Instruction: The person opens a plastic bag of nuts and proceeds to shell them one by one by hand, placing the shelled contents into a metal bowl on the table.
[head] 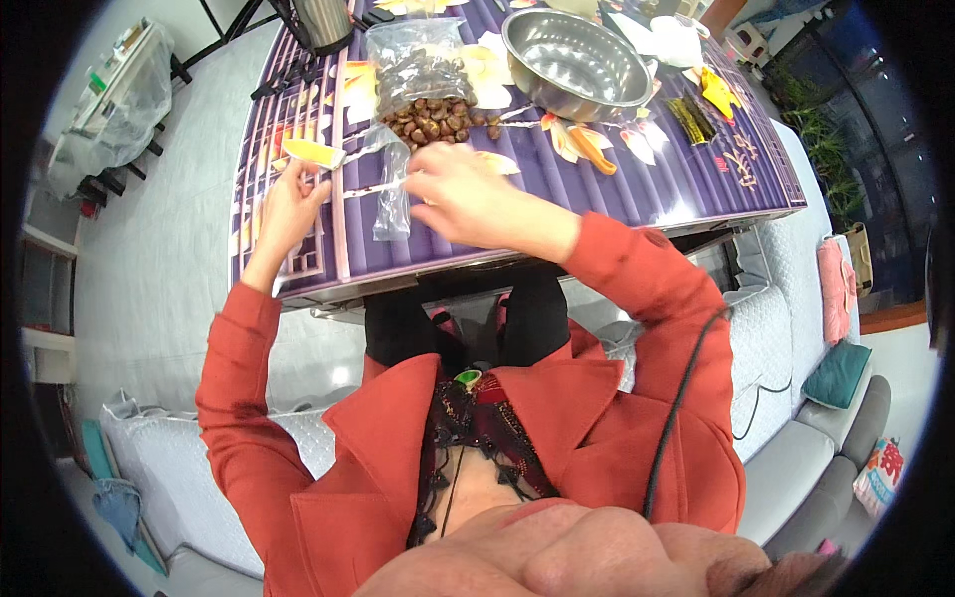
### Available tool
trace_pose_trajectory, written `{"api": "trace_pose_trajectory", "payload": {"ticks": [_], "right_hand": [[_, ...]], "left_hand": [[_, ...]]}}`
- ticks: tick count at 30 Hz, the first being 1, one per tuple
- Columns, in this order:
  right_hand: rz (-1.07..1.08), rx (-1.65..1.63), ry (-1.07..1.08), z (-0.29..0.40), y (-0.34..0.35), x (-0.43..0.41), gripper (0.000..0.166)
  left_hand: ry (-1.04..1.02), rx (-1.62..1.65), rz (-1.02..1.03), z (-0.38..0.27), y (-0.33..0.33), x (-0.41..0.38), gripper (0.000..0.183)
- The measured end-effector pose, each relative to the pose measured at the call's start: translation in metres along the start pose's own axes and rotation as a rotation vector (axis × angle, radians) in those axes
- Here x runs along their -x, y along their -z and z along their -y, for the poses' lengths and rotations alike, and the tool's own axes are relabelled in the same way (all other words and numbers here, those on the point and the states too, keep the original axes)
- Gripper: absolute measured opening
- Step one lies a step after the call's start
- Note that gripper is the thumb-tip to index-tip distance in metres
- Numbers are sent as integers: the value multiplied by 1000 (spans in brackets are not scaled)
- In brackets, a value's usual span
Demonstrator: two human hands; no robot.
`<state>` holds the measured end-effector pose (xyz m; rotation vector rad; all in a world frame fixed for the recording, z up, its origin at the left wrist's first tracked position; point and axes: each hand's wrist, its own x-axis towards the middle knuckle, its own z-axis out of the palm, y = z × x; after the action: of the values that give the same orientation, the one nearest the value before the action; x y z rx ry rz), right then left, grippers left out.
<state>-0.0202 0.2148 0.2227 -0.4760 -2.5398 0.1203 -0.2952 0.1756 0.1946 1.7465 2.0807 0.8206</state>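
Note:
On the left part of the table my left hand (292, 205) pinches the edge of a small yellow-and-white flat piece (313, 154), whose exact kind I cannot make out. My right hand (455, 195), blurred, is just in front of a heap of brown chestnuts (429, 123). Its fingers are bent, and whether they hold anything is hidden. The chestnuts spill from the mouth of a clear plastic bag (418, 63) lying on the table. Beside my right fingers, a strip of clear plastic (392, 205) hangs toward the table's near edge.
A steel basin (578, 63) stands behind my right hand. A brown curved handle (593, 151), gold-and-dark wrapped packets (690, 121) and a crumpled yellow wrapper (718, 93) lie rightward on the patterned tabletop (522, 175). A metal flask (322, 26) is at the back left.

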Motion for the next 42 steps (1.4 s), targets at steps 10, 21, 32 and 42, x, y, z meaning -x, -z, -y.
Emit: {"api": "trace_pose_trajectory", "payload": {"ticks": [10, 21, 32, 42], "right_hand": [[-84, 508, -597, -119, 60, 109, 25], [165, 33, -701, -109, 79, 106, 26], [34, -281, -570, -84, 61, 76, 24], [-63, -520, -609, -115, 3, 0, 22]], "left_hand": [[-226, -52, -98, -43, -7, -28, 27], [-503, -266, 30, -97, -56, 1, 35], [-517, -220, -174, -59, -43, -18, 15], [-548, -197, -157, -77, -71, -42, 20]]}}
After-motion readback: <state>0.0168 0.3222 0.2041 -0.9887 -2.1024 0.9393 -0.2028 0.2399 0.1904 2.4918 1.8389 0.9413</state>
